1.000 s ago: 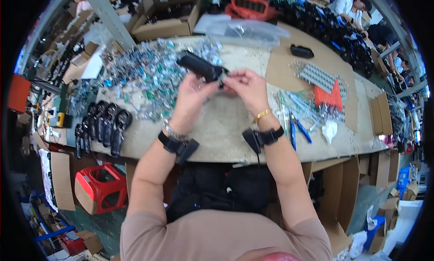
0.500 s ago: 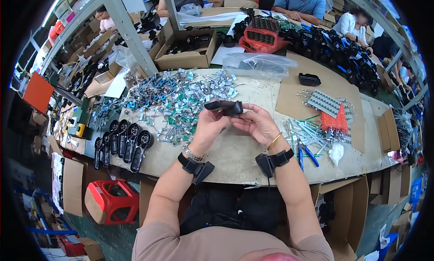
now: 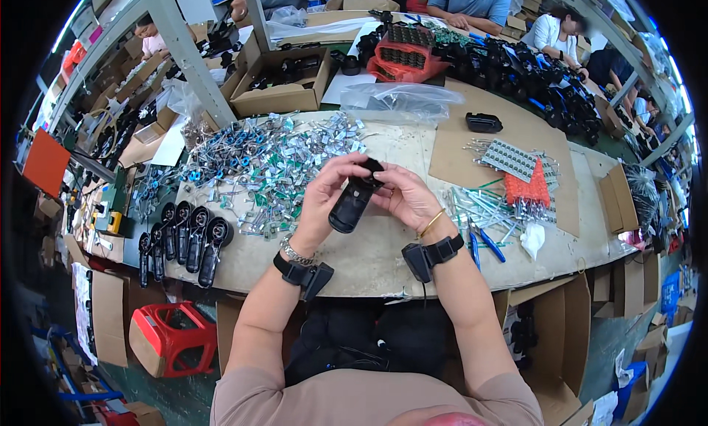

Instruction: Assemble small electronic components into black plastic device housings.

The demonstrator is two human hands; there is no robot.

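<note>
A crowded assembly workshop, seen from above a worn workbench (image 3: 369,267). Small wired parts (image 3: 284,168) with green pieces are heaped at ten o'clock; matching black handle-shaped parts (image 3: 193,241) line up between eight and nine. A cardboard box (image 3: 289,100) of black parts sits at eleven. Blue-handled cutters (image 3: 490,246) lie between three and four. At one o'clock, a person in a blue shirt (image 3: 479,4) sits at another worktable; a metal post (image 3: 181,53) rises between ten and eleven.
</note>
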